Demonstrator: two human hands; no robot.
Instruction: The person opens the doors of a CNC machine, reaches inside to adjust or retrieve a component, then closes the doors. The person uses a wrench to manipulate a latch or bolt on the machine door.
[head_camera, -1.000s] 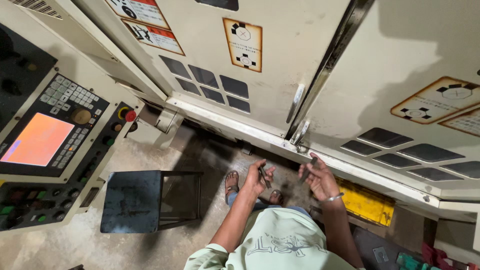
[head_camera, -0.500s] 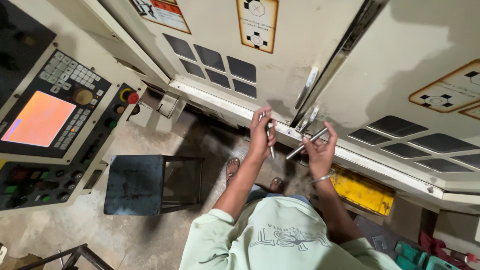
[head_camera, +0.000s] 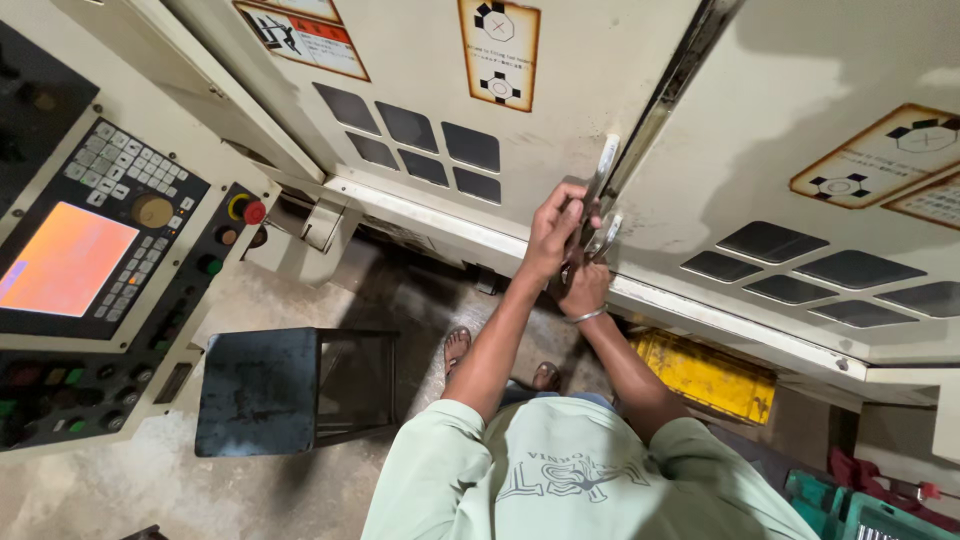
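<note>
Metal door handle (head_camera: 604, 190) sits gripped between both hands (head_camera: 568, 250).

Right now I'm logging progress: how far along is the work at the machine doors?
Done: both hands have reached the handles. In hand: the left hand grips the pale metal door handle, the right hand just below it. Left: the two cream machine doors look shut.
</note>
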